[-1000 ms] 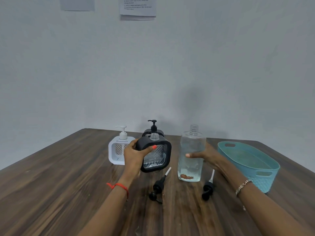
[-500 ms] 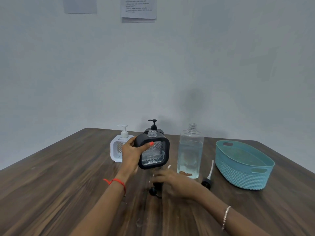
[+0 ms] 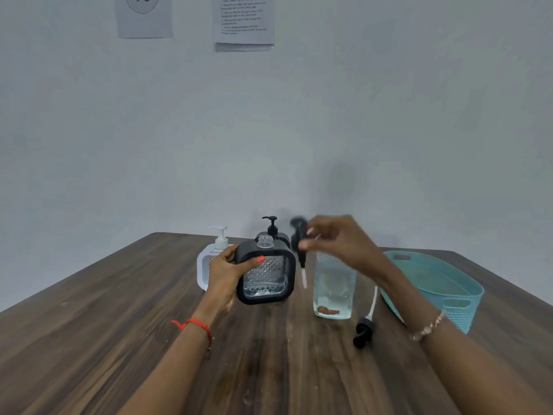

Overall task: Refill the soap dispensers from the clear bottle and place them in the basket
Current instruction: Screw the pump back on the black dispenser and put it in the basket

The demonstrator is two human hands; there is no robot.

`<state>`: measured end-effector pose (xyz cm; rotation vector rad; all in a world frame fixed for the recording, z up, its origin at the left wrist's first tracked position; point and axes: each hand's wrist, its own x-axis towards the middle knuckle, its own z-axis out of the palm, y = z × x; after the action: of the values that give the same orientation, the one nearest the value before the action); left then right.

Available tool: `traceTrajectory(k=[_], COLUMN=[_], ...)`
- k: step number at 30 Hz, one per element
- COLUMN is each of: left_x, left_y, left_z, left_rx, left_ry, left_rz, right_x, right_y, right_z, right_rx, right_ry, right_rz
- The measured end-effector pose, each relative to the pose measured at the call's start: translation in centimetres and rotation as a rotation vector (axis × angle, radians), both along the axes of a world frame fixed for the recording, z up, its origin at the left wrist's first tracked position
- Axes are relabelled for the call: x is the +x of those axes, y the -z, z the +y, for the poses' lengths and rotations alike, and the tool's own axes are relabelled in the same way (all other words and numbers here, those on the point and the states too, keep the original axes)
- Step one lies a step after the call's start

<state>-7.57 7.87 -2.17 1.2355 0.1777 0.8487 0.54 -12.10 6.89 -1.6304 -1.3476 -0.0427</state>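
Now the left hand gripped the black soap dispenser, its top open; the right hand pinched a blurry black pump just beside it; the clear bottle stood behind on the table; the blue basket sat at the right.

wooden table; printed notice and numbered sheet on pale wall

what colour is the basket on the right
The basket is teal, with a woven-look textured wall; the head view shows it best.
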Motion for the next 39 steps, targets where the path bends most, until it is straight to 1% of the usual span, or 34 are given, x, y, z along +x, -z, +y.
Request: traceTrajectory(k=[3, 5, 7, 10, 15, 20, 23, 30, 35, 37, 39], left_x=[0.0, 0.0, 0.1, 0.1, -0.1, -0.3, -0.3, -0.5, -0.5, -0.5, -0.5], left_y=[-0.1, -0.3, -0.5, -0.9, -1.5, -1.5, -1.4, -1.9, -3.0, -3.3, -3.4], left_z=[-0.4, -0.9, -1.4, -2.0, -2.3, -2.1, -2.0, -2.7, -3.2, -3.2, -3.2], left_rx=[0.014, 0.018, 0.015, 0.007, 0.029, 0.044, 0.040, 0.058, 0.036, 0.043, 0.056], left_ry=[0.024, 0.049, 0.074, 0.102, 0.098, 0.089, 0.090, 0.120, 0.152, 0.149, 0.141], left_rz=[0.010, 0.010, 0.005, -0.007, -0.016, -0.004, -0.003, -0.034, -0.096, -0.098, -0.090], right_x=[0.7, 1.1, 1.1, 0.9, 0.5, 0.2, -0.1, -0.5, -0.3, -0.2, -0.3], right_y=[-3.5, -4.8, -5.5, -5.8, -5.5, -6.5, -7.0, -4.4, -1.9, -1.4, -1.0], right_z=[0.3, 1.0, 1.6, 2.3, 2.8, 2.5, 2.5, 3.3, 3.7, 3.7, 3.7], right_rx=[0.348, 0.449, 0.471, 0.461, 0.387, 0.479, 0.478, 0.309, 0.107, 0.109, 0.155], right_ry=[0.017, 0.053, 0.075, 0.081, 0.100, 0.076, 0.057, 0.099, 0.159, 0.151, 0.159], right_rz=[0.184, 0.206, 0.194, 0.183, 0.159, 0.163, 0.156, 0.140, 0.115, 0.170, 0.205])
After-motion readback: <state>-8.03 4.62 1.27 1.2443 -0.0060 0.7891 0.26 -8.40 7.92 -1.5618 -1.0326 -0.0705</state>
